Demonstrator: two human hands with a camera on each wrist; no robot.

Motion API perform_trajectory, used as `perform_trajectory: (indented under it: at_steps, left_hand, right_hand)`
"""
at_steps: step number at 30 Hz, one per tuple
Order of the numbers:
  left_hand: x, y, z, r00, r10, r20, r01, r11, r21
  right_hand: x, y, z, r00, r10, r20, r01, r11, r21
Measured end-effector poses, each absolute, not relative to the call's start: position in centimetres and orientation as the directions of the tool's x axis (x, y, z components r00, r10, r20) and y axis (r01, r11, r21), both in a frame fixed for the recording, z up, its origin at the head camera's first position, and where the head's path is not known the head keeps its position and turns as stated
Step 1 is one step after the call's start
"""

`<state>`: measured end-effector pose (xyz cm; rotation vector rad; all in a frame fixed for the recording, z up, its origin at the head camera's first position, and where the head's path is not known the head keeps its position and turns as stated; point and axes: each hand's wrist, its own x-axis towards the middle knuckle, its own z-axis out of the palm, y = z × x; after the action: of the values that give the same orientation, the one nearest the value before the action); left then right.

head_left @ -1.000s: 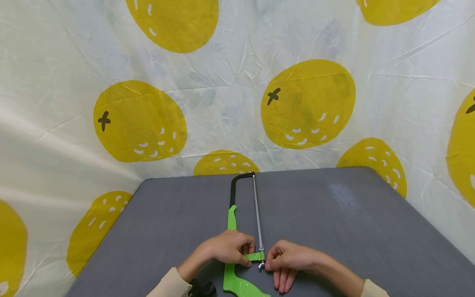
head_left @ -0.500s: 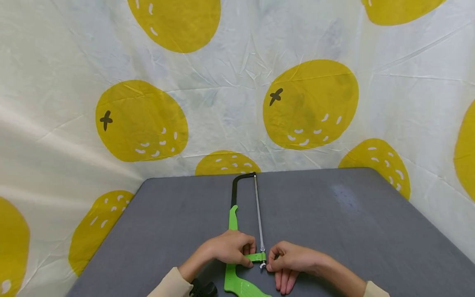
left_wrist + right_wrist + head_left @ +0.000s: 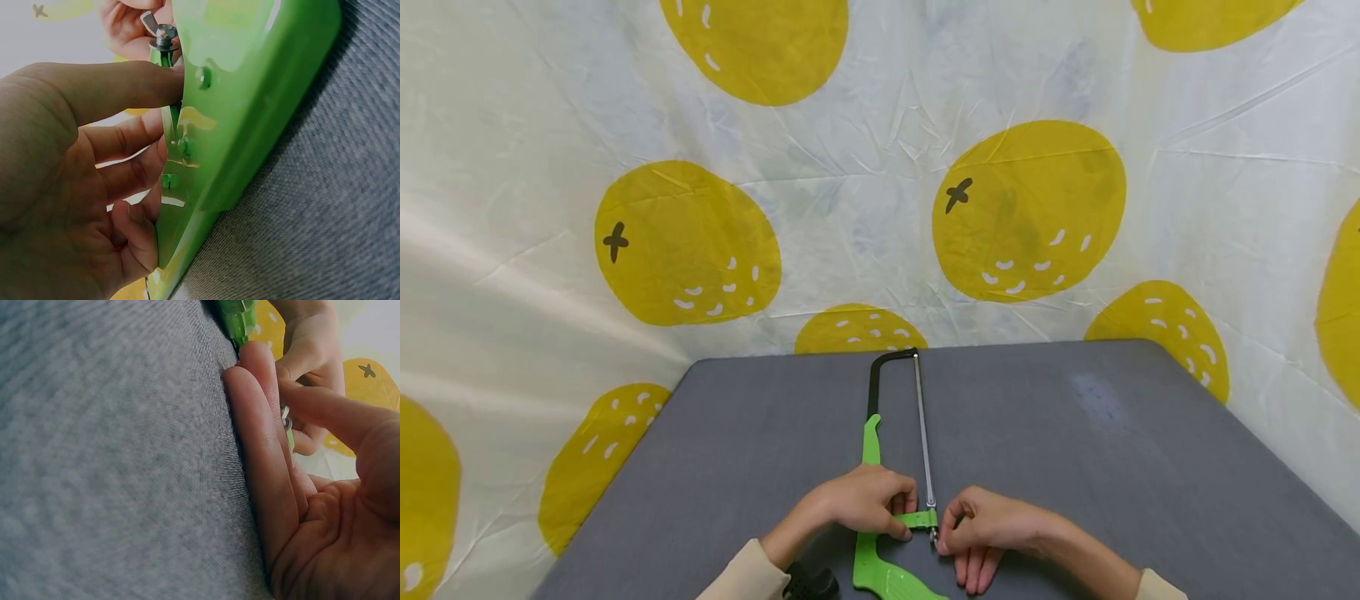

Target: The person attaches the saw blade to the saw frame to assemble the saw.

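Observation:
A hacksaw (image 3: pixel 870 442) with a bright green handle and black front frame lies on the grey table, pointing away from me. Its thin silver blade (image 3: pixel 923 433) runs along the right side. My left hand (image 3: pixel 868 500) grips the green frame near the crossbar, thumb pressed on it. At the blade's near end sits a small metal wing nut (image 3: pixel 161 30). My right hand (image 3: pixel 988 525) has thumb and index finger curled together at this wing nut, while its other fingers (image 3: pixel 262 444) lie extended along the table. Part of the green frame is hidden under my left hand.
The grey cloth-covered table (image 3: pixel 1075 467) extends to both sides and back to a white curtain (image 3: pixel 850 233) printed with yellow fruit. A small black object (image 3: pixel 811 582) shows by my left sleeve. The saw's black front end reaches the table's far edge.
The wing nut has turned, its wings standing at a different angle under my right fingertips. Both hands and the hacksaw stay nearly in place; the head view has shifted slightly.

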<state>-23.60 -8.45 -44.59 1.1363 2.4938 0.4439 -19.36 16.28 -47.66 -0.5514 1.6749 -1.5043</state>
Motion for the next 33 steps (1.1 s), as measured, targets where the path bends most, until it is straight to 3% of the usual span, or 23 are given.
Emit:
perform_trajectory:
  at_steps: [17, 33]
  left_hand:
    - [-23.55, -8.36, -44.36, -0.611, 0.765, -0.202, 0.646, 0.630, 0.431]
    - [-23.54, -8.36, -44.33, -0.599, 0.777, -0.190, 0.674, 0.619, 0.403]
  right_hand:
    - [-19.03, 15.77, -47.47, -0.644, -0.716, -0.269, 0.163, 0.215, -0.963]
    - [-19.04, 15.87, -47.42, -0.632, -0.724, -0.275, 0.168, 0.218, -0.961]
